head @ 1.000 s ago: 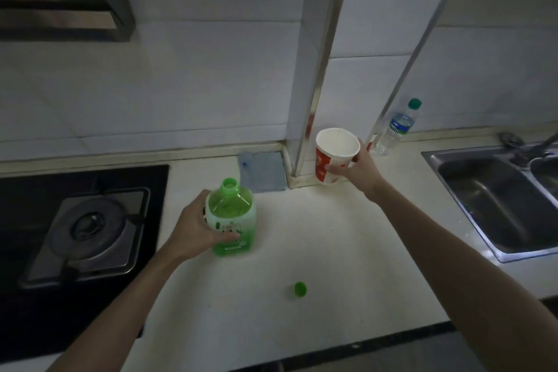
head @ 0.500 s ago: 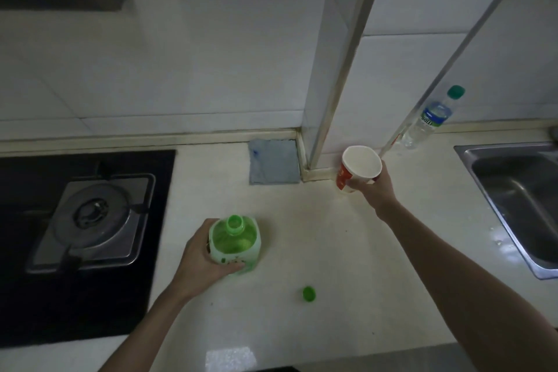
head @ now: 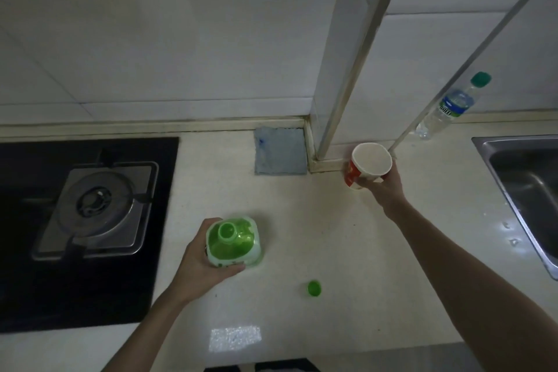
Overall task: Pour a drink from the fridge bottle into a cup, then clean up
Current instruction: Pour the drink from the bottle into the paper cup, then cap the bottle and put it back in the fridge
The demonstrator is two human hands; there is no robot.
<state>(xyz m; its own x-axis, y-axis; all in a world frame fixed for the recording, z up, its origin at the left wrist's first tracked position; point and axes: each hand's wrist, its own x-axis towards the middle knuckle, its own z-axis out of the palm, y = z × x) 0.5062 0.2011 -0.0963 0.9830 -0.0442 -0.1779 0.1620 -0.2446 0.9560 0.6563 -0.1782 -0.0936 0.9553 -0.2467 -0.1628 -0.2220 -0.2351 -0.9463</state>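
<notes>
Head view, dim kitchen, looking down at a pale countertop (head: 347, 251).

- Left hand (head: 202, 263): grasping the green drink bottle (head: 234, 240), fingers wrapped round its near and left sides. Bottle is upright with its neck open, and I look straight down into the mouth. I cannot tell if its base sits on the counter or is just off it.
- Green cap (head: 314, 288): lies loose on the counter to the right of the bottle and nearer me, touching neither hand.
- Right hand (head: 382, 187): grasping a red-and-white paper cup (head: 370, 164) from below and behind. Cup is tilted, with its open mouth turned up towards me and the inside showing white. I cannot tell whether it touches the counter.
- Cup and bottle are well apart, the cup further back and to the right, near the foot of a tiled pillar with metal trim (head: 347, 54).

Surroundings:
- Gas stove (head: 96, 208) set into black glass at left.
- Blue-grey cloth (head: 280, 151) flat against the back wall, left of the pillar.
- Clear water bottle (head: 447, 109) with a teal cap stands at the back right.
- Steel sink (head: 528, 184) at the right edge, with some droplets on the counter beside it.
</notes>
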